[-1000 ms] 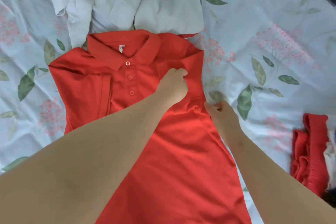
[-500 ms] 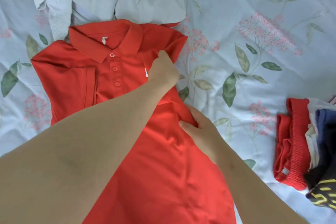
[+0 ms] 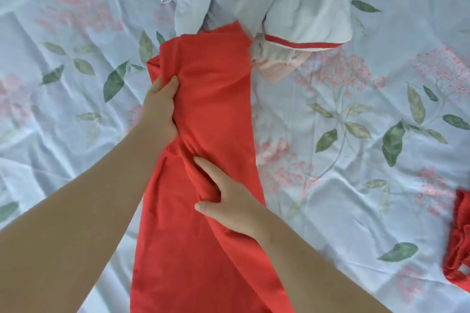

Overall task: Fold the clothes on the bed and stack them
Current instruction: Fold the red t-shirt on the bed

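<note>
Bed (image 3: 63, 114): pale blue sheet with a green leaf and pink flower print, creased all over.

Left hand (image 3: 159, 109) sits on the left edge of the red shirt (image 3: 218, 99), around mid-bed. Thumb lies on top of the cloth. The other digits curl round the shirt's left edge and are mostly hidden under it, so this hand grips the shirt. Cloth bunches at the palm.

Red shirt lies on the sheet as 1 long narrow strip, running from the near edge of the bed toward the far edge, sides turned in, plain side up. Its far end touches the pale pile.

Right hand (image 3: 231, 201) is on the shirt nearer the person, just below the left hand and apart from it. Its fingers (image 3: 203, 164): 1 is stretched flat along the cloth, pointing away, and the others are dug into a fold. The thumb presses from the near side, so a ridge of red cloth is pinched between thumb and fingers. Both forearms bare.

Toward the far edge, right of the shirt's end: crumpled pile of pale clothes (image 3: 300, 0), unfolded. From under its near side a pink-and-white piece (image 3: 277, 68) with a red trim line sticks out onto the sheet, just beside the shirt's right edge.

At the right edge of the bed, well apart from the shirt: a bunched red garment (image 3: 457, 236), cut off by the frame.
</note>
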Demonstrator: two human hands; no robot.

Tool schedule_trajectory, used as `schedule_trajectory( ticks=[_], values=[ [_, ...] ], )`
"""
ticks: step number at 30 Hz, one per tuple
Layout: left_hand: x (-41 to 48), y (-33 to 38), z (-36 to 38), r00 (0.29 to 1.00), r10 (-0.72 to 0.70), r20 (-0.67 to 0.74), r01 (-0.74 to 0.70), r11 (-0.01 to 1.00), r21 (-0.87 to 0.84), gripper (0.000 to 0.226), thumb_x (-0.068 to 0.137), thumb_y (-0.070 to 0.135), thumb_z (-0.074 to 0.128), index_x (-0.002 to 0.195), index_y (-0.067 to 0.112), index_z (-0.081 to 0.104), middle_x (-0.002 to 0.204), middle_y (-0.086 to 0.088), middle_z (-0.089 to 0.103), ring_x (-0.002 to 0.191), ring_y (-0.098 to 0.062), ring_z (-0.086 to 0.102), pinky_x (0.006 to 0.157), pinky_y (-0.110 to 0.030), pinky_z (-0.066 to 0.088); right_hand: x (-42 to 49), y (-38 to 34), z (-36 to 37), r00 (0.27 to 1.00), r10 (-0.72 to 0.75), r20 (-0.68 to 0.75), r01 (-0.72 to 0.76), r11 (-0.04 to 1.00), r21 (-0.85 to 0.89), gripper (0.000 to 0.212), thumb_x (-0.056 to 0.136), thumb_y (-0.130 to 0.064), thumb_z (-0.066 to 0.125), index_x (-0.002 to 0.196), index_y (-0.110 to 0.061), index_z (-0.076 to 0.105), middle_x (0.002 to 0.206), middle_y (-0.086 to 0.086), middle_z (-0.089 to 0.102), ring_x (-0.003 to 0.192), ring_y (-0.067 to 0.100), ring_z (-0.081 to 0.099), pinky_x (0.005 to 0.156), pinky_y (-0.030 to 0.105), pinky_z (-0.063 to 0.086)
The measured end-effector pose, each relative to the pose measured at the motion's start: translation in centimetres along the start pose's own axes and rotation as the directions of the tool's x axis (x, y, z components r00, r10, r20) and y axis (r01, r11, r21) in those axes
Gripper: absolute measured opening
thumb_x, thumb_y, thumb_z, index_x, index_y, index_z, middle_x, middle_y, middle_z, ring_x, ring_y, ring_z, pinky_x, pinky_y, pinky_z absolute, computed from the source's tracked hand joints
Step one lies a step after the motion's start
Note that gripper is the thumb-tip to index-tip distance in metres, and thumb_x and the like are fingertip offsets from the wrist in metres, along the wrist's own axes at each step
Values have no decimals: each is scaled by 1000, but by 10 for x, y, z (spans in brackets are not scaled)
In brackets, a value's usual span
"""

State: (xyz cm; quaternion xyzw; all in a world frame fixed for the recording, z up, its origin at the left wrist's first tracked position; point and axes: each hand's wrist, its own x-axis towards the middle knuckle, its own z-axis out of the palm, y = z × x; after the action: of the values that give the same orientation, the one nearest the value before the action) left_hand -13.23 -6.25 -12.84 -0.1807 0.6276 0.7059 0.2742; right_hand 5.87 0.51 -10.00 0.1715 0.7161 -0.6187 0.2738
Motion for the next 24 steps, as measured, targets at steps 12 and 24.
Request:
schedule_trajectory(
  ticks=[12,24],
  values=[
    [30,6,-38,986,-58,159,5,949,316,23,97,24,43,113,26,59,115,-4,62,104,-25,61,97,-50,48,-1,26,50,931,347,-112,-365,898,-245,23,83,-37,61,92,-18,55,86,-1,64,82,18,62,79,37,50],
    [28,1,-49,964,-242,112,217,956,195,39,100,35,41,138,24,40,128,2,56,101,-15,62,71,-32,55,-20,32,75,905,378,-196,-420,870,-259,24,85,-41,58,93,-18,57,88,-2,64,87,19,62,81,36,50]
  ],
)
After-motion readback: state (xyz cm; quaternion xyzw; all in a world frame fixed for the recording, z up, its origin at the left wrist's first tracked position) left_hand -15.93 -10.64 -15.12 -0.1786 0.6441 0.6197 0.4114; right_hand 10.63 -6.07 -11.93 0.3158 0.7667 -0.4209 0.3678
